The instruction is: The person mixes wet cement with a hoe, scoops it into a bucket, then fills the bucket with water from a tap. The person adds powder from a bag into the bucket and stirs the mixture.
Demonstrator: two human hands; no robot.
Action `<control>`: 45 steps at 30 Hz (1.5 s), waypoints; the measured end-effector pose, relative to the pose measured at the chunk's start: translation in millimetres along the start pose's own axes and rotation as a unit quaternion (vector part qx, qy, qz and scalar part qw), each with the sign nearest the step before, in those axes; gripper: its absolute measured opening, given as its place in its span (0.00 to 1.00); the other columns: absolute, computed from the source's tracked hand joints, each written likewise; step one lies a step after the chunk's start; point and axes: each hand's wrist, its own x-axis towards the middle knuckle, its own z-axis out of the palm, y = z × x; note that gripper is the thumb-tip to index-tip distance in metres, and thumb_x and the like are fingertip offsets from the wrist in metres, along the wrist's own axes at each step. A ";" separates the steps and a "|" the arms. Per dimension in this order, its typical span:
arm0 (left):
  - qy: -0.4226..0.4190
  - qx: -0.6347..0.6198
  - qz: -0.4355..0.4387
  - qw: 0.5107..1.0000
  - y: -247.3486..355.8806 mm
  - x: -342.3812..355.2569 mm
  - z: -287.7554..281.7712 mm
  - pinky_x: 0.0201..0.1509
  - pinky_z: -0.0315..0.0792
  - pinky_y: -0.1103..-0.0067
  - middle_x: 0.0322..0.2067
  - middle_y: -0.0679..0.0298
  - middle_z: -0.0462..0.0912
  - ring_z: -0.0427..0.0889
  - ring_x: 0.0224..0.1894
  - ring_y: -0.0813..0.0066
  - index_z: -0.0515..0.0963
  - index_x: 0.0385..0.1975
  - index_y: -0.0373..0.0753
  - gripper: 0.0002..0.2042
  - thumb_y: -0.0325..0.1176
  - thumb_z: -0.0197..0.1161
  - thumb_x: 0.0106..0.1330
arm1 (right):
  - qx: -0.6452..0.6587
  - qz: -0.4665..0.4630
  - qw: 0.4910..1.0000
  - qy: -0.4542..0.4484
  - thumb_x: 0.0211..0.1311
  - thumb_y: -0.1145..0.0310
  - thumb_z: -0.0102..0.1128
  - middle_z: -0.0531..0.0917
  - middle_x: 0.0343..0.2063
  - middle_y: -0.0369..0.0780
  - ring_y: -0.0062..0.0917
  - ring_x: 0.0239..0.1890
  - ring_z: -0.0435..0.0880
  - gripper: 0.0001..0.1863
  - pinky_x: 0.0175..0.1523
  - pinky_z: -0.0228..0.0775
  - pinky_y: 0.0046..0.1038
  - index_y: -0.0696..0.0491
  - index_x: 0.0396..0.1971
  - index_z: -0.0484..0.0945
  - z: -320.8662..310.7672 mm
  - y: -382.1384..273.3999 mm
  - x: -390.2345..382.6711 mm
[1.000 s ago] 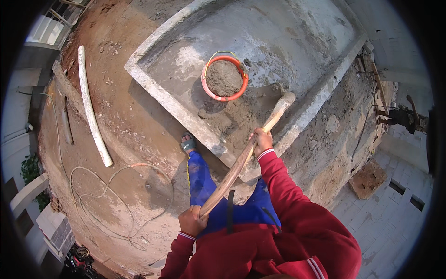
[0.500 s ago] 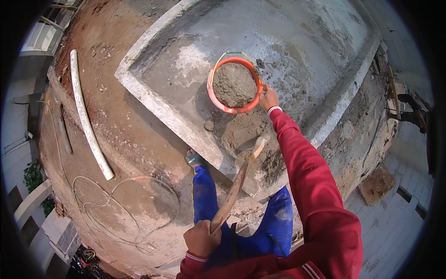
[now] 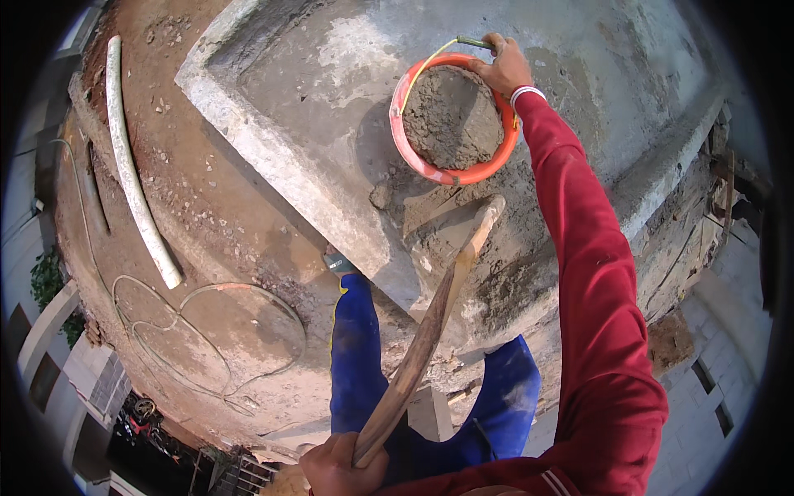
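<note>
Orange bucket (image 3: 475, 174) sits in the concrete basin (image 3: 281, 169), filled nearly to its rim w/ grey mix (image 3: 455, 120). Prob. v. heavy for its size; mix looks damp & stiff, so shouldn't slosh much but may spill over the rim if tilted. Bucket wall prob. flexes a bit under load; rim may be gritty. Best hold: mid-grip of wire handle (image 3: 475, 42), 2nd hand under or at the rim to steady.

R hand (image 3: 509, 69) is at bucket's far right edge, fingers touching the handle grip; can't tell if they're closed round it. L hand (image 3: 341, 465) is clenched round the near end of a wooden shaft (image 3: 418, 360), well below bucket, body side; shaft's far end is just below bucket.

Diff vs. 0.5 s ago: R hand was on bucket's right rim, now farther round, up by handle. L hand: same hold.
</note>
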 end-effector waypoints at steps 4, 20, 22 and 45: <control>0.070 0.022 0.020 0.997 -2.7 -10.6 20.1 0.21 0.73 0.67 0.17 0.59 0.78 0.79 0.17 0.56 0.76 0.18 0.41 0.09 0.37 0.69 0.47 | 0.080 -0.103 0.950 -0.285 0.58 0.53 0.69 0.82 0.21 0.44 0.34 0.27 0.82 0.20 0.38 0.72 0.35 0.58 0.34 0.82 -49.0 -29.6 -58.0; 0.089 0.181 0.208 0.957 -100.0 -46.5 57.6 0.24 0.74 0.65 0.20 0.60 0.78 0.81 0.20 0.56 0.72 0.22 0.43 0.12 0.40 0.70 0.50 | 0.082 0.069 0.966 -0.236 0.52 0.52 0.67 0.86 0.35 0.52 0.43 0.42 0.86 0.24 0.50 0.75 0.38 0.56 0.43 0.85 -83.7 -36.4 -182.2; 0.070 0.195 0.203 0.957 -113.8 -53.6 66.8 0.25 0.74 0.65 0.20 0.60 0.78 0.81 0.21 0.56 0.73 0.22 0.44 0.12 0.40 0.69 0.50 | 0.134 0.094 0.967 -0.194 0.52 0.52 0.67 0.85 0.34 0.55 0.42 0.41 0.86 0.27 0.50 0.74 0.37 0.61 0.43 0.84 -115.9 -21.4 -223.8; 0.056 0.490 0.165 0.854 135.2 -93.1 148.2 0.41 0.78 0.60 0.27 0.50 0.85 0.86 0.33 0.48 0.84 0.31 0.37 0.20 0.45 0.78 0.44 | 0.608 0.662 0.242 0.366 0.63 0.64 0.61 0.67 0.18 0.31 0.19 0.13 0.62 0.09 0.19 0.55 0.28 0.53 0.34 0.72 -273.9 212.5 -897.0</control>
